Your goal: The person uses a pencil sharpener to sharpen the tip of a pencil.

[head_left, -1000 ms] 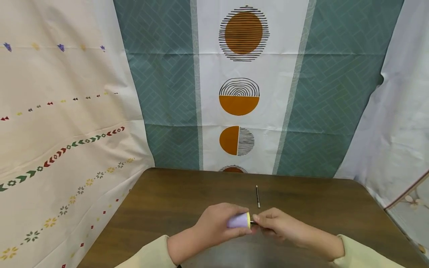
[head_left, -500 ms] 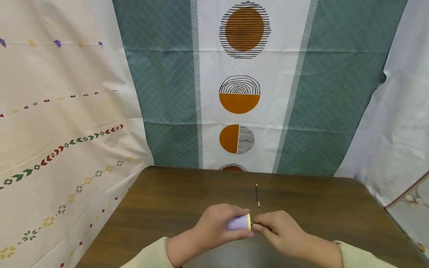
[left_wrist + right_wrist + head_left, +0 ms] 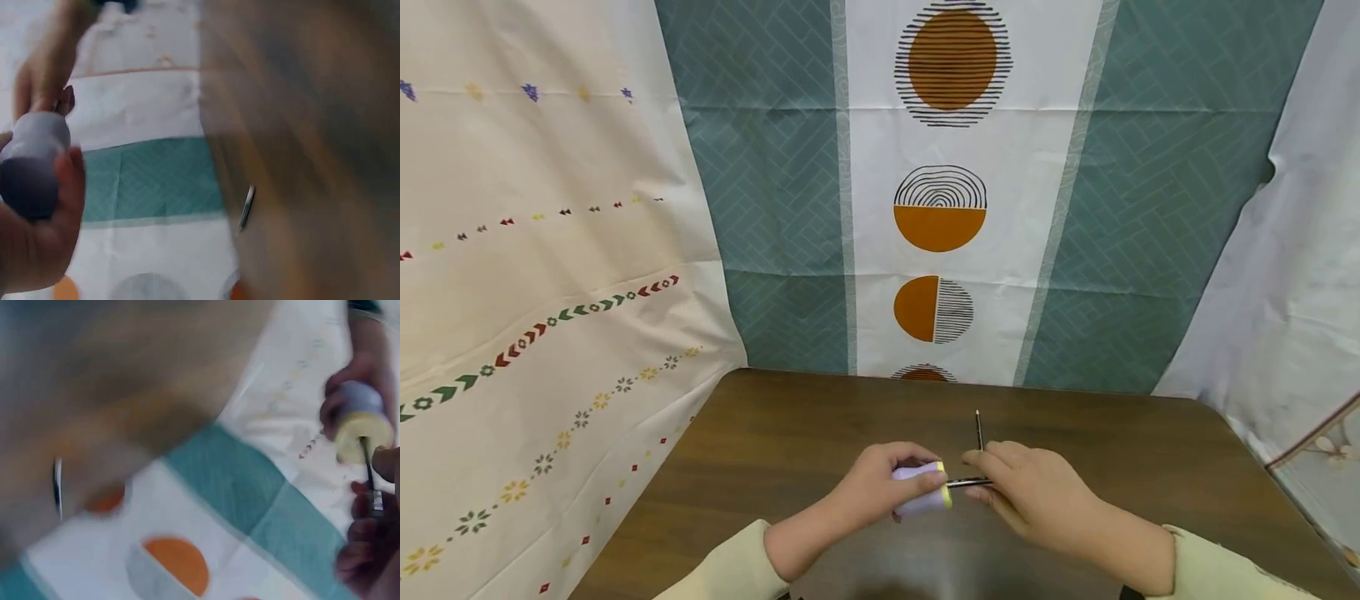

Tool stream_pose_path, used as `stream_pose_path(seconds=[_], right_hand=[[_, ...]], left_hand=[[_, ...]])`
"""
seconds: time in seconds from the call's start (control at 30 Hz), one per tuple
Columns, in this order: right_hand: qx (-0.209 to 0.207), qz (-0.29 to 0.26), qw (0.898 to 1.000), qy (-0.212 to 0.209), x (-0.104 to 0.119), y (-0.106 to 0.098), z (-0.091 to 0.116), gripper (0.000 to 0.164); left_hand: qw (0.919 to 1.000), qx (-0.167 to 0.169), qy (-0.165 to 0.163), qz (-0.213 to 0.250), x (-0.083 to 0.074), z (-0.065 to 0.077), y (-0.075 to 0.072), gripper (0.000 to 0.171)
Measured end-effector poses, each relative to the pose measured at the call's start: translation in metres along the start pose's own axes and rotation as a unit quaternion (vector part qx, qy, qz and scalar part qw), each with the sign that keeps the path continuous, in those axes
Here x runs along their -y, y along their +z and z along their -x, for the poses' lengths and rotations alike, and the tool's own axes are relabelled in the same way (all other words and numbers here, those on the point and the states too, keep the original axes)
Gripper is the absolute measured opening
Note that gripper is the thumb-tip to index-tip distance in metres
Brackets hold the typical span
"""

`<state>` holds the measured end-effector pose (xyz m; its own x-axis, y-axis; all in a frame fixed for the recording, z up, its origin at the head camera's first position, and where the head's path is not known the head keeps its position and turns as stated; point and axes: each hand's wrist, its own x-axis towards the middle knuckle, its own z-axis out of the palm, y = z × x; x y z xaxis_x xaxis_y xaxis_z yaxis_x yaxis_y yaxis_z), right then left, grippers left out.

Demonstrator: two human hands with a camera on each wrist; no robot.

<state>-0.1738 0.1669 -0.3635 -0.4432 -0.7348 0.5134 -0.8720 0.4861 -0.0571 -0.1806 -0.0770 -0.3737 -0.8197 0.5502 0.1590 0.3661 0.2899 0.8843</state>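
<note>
In the head view my left hand (image 3: 876,485) grips a small lilac pencil sharpener (image 3: 927,502) with a yellow end, lying roughly sideways above the table. My right hand (image 3: 1045,493) holds a dark pencil (image 3: 966,482) between thumb and fingers. The right wrist view shows the sharpener's yellow face (image 3: 350,442) with a hole, and the pencil's front end is at that hole. How far in it reaches is hidden. From the left wrist, the sharpener (image 3: 39,140) looks blurred, with my left thumb (image 3: 70,194) along its side.
A second dark pencil (image 3: 978,427) lies on the brown wooden table (image 3: 820,417) just beyond my right hand. Behind the table hangs a green and white curtain (image 3: 782,208) with orange circles. Patterned pale cloth (image 3: 587,358) hangs on the left, white cloth (image 3: 1240,333) on the right.
My left hand has shifted slightly left with the sharpener, which has turned a little. The right hand has moved up and right, and more of the pencil shows between the hands.
</note>
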Motion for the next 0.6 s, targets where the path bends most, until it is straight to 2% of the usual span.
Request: stream_pose_path(seconds=[0.03, 0.07, 0.1, 0.13, 0.17, 0.23, 0.33, 0.4, 0.43, 0.47, 0.5, 0.53, 0.57, 0.6], right_hand=[[-0.054, 0.095, 0.993, -0.051, 0.000, 0.002, 0.000, 0.036], [-0.103, 0.164, 0.976, -0.095, 0.000, 0.006, 0.000, 0.037], [-0.131, 0.193, 0.964, -0.130, 0.000, 0.008, 0.000, 0.039], [-0.143, 0.203, 0.957, -0.150, 0.000, 0.010, 0.000, 0.038], [-0.147, 0.202, 0.955, -0.158, 0.001, 0.012, 0.000, 0.039], [-0.157, 0.172, 0.960, -0.157, 0.002, 0.016, 0.003, 0.039], [-0.159, 0.093, 0.976, -0.116, 0.005, 0.019, 0.006, 0.039], [-0.130, 0.030, 0.988, -0.072, 0.007, 0.019, 0.008, 0.035], [-0.097, -0.024, 0.994, -0.038, 0.008, 0.017, 0.009, 0.032], [-0.057, -0.088, 0.994, -0.002, 0.009, 0.016, 0.010, 0.030], [-0.014, -0.168, 0.985, 0.043, 0.010, 0.014, 0.010, 0.029], [0.036, -0.264, 0.959, 0.097, 0.010, 0.011, 0.010, 0.029], [0.078, -0.364, 0.915, 0.155, 0.009, 0.009, 0.009, 0.029], [0.113, -0.456, 0.857, 0.212, 0.008, 0.006, 0.009, 0.029]], left_hand=[[0.9954, 0.012, -0.067, 0.067, -0.002, 0.000, -0.002, 0.036], [0.9868, 0.024, -0.117, 0.109, -0.004, -0.001, -0.003, 0.038], [0.9790, 0.036, -0.146, 0.138, -0.005, -0.001, -0.003, 0.040], [0.9745, 0.046, -0.156, 0.154, -0.006, -0.001, -0.003, 0.040], [0.9746, 0.052, -0.155, 0.153, -0.006, 0.000, -0.002, 0.040], [0.9830, 0.047, -0.128, 0.122, -0.006, 0.001, -0.001, 0.036], [0.9974, 0.015, -0.050, 0.049, -0.004, 0.003, 0.002, 0.032], [0.9997, -0.013, 0.017, -0.010, -0.002, 0.005, 0.004, 0.033], [0.9965, -0.025, 0.061, -0.052, -0.001, 0.006, 0.005, 0.034], [0.9873, -0.037, 0.116, -0.102, 0.001, 0.006, 0.006, 0.037], [0.9699, -0.052, 0.178, -0.159, 0.003, 0.006, 0.007, 0.040], [0.9435, -0.071, 0.239, -0.218, 0.004, 0.006, 0.008, 0.043], [0.9096, -0.094, 0.298, -0.274, 0.005, 0.006, 0.008, 0.046], [0.8706, -0.118, 0.353, -0.322, 0.007, 0.005, 0.008, 0.049]])
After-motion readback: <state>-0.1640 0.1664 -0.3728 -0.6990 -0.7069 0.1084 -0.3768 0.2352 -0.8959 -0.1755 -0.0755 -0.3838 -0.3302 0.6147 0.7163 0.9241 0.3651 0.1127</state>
